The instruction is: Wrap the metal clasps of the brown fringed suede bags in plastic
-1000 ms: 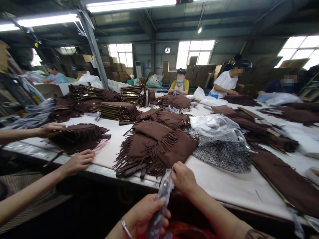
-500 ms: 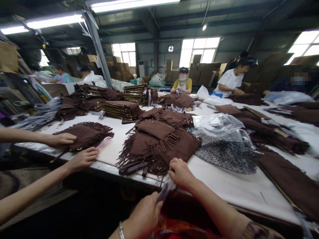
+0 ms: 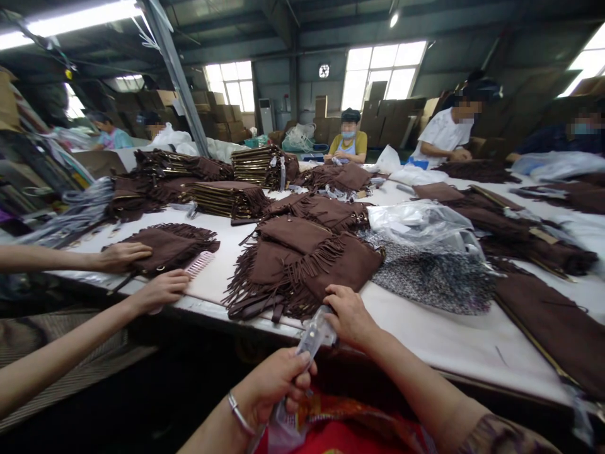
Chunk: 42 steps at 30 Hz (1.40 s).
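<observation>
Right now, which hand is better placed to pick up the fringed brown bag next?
Right, probably. The right hand sits at the edge of the fringed brown bag, pinching the clear plastic bag's top end. The left hand grips it lower, off the table.

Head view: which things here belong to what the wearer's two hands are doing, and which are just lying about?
In hand:
- clear plastic bag, gripped by left hand and right hand
- fringed brown bag, nearest on the table

Lying about:
- pink comb by a co-worker's hand
- stacked brown bags
- speckled fabric
- crumpled plastic
</observation>
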Each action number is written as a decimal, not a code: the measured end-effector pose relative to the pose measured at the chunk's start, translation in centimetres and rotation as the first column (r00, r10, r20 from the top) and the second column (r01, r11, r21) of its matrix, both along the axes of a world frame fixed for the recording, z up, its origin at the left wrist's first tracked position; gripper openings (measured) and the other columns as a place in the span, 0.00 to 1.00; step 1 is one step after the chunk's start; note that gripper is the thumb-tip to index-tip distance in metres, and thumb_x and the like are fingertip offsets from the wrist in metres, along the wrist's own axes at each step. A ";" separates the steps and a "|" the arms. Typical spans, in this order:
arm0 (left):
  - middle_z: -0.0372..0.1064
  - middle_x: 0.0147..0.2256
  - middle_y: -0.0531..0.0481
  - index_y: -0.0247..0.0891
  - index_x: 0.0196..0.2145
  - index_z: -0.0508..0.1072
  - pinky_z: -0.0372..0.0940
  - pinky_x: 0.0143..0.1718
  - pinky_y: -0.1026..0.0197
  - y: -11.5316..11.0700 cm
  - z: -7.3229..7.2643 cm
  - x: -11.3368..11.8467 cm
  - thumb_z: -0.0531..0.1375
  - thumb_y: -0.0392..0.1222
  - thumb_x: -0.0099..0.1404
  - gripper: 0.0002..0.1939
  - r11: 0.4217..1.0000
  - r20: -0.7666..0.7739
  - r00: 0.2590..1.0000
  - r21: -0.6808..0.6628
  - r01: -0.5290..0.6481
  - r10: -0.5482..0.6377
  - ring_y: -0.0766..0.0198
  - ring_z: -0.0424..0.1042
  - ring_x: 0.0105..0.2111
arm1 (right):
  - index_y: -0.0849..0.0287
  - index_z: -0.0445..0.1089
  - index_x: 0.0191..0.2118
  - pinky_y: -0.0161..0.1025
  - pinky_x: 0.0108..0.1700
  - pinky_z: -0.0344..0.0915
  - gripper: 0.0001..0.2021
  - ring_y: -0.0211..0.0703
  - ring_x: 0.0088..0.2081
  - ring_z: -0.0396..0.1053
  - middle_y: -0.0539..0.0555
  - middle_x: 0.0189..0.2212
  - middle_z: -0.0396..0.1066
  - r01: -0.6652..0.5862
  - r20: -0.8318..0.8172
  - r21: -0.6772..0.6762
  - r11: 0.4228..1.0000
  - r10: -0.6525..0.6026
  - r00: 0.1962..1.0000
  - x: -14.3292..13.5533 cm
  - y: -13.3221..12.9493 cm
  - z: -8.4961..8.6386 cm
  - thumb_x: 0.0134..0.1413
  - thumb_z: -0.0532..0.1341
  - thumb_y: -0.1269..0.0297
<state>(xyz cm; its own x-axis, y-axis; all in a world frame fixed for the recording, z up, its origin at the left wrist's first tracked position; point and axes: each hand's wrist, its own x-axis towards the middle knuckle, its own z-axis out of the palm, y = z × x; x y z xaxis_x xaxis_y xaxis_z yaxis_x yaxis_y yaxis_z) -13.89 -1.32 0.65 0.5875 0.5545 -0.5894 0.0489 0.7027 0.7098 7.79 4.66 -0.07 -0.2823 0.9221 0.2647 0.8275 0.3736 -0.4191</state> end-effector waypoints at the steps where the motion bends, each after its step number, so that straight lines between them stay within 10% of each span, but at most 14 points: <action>1: 0.53 0.21 0.61 0.36 0.35 0.67 0.44 0.17 0.70 0.0 0.0 0.0 0.63 0.58 0.57 0.21 1.000 0.028 1.000 -0.025 -0.001 0.001 0.77 0.44 0.15 | 0.56 0.75 0.38 0.46 0.54 0.56 0.07 0.51 0.54 0.60 0.57 0.53 0.67 0.018 0.006 -0.011 1.000 -0.017 1.000 -0.2 0.0 -0.2 0.52 0.63 0.69; 11: 0.60 0.21 0.58 0.36 0.33 0.65 0.49 0.17 0.69 -0.9 -1.2 0.6 0.65 0.52 0.55 0.19 0.996 0.022 0.995 -0.002 -0.094 0.094 0.76 0.53 0.15 | 0.59 0.72 0.35 0.47 0.55 0.54 0.07 0.53 0.53 0.60 0.60 0.49 0.69 0.208 -0.049 0.125 0.970 -0.203 0.978 0.6 -0.7 0.1 0.55 0.57 0.72; 15: 0.60 0.22 0.58 0.37 0.33 0.64 0.44 0.16 0.69 -1.3 -1.0 0.6 0.64 0.51 0.57 0.17 0.996 0.000 0.996 -0.014 -0.093 0.093 0.77 0.50 0.14 | 0.58 0.69 0.29 0.41 0.39 0.62 0.13 0.46 0.34 0.68 0.56 0.29 0.72 0.246 -0.329 -0.224 0.943 -0.311 0.892 -0.5 -4.8 0.6 0.60 0.54 0.59; 18: 0.59 0.22 0.58 0.36 0.35 0.66 0.43 0.17 0.69 -1.6 -0.7 1.0 0.62 0.52 0.59 0.17 0.997 0.061 0.995 0.010 -0.082 0.081 0.77 0.50 0.14 | 0.58 0.66 0.23 0.34 0.22 0.55 0.23 0.38 0.20 0.62 0.51 0.17 0.66 -0.065 -0.530 -0.718 0.693 -0.484 0.696 -2.6 -7.6 -0.2 0.60 0.51 0.45; 20: 0.59 0.22 0.57 0.35 0.36 0.67 0.45 0.17 0.69 -1.7 -0.3 1.3 0.61 0.53 0.61 0.17 0.998 0.093 0.994 0.034 -0.056 0.053 0.77 0.50 0.15 | 0.60 0.67 0.26 0.30 0.18 0.50 0.25 0.34 0.17 0.59 0.50 0.17 0.66 -0.286 -0.612 -0.787 0.546 -0.634 0.474 -4.0 -8.0 -1.0 0.58 0.51 0.41; 23: 0.60 0.22 0.56 0.35 0.39 0.67 0.47 0.17 0.69 -1.8 0.4 1.6 0.60 0.53 0.62 0.17 0.997 0.076 0.997 0.069 -0.024 0.018 0.76 0.50 0.15 | 0.59 0.62 0.24 0.27 0.15 0.42 0.22 0.30 0.13 0.52 0.45 0.13 0.59 -0.312 -0.609 -0.776 0.548 -0.780 0.146 -5.4 -6.9 -1.5 0.52 0.59 0.43; 26: 0.60 0.22 0.56 0.36 0.38 0.67 0.46 0.18 0.69 -2.2 1.1 0.7 0.61 0.52 0.61 0.17 0.993 0.031 0.999 0.115 0.007 -0.010 0.75 0.51 0.16 | 0.58 0.58 0.23 0.26 0.14 0.40 0.21 0.27 0.13 0.47 0.41 0.12 0.53 -0.267 -0.644 -0.734 0.625 -0.765 -0.017 -6.0 -5.7 -1.4 0.45 0.66 0.49; 36: 0.59 0.21 0.55 0.36 0.31 0.72 0.50 0.20 0.67 -4.7 2.1 -8.7 0.52 0.63 0.64 0.26 0.914 -0.453 0.867 0.226 0.337 -0.208 0.70 0.54 0.20 | 0.59 0.61 0.23 0.28 0.14 0.53 0.22 0.30 0.15 0.56 0.45 0.13 0.60 -0.165 -0.674 -0.733 0.660 -0.737 0.052 -6.0 -6.2 -2.9 0.45 0.66 0.45; 42: 0.73 0.40 0.46 0.37 0.47 0.74 0.62 0.42 0.62 0.6 4.6 -3.7 0.55 0.55 0.65 0.22 0.740 -0.428 0.902 0.624 0.250 0.056 0.58 0.69 0.40 | 0.61 0.64 0.27 0.27 0.15 0.56 0.22 0.30 0.16 0.59 0.46 0.16 0.63 -0.199 -0.685 -0.722 0.663 -0.724 0.074 -5.7 -6.4 -2.6 0.46 0.65 0.45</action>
<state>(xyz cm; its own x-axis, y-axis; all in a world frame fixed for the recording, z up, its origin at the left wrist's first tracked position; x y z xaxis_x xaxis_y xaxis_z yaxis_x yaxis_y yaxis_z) -17.60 -0.68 5.20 0.4613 0.8383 -0.2905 0.4692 0.0473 0.8818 2.11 -1.76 -2.70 0.0540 0.8659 -0.4974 -0.4223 -0.4315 -0.7971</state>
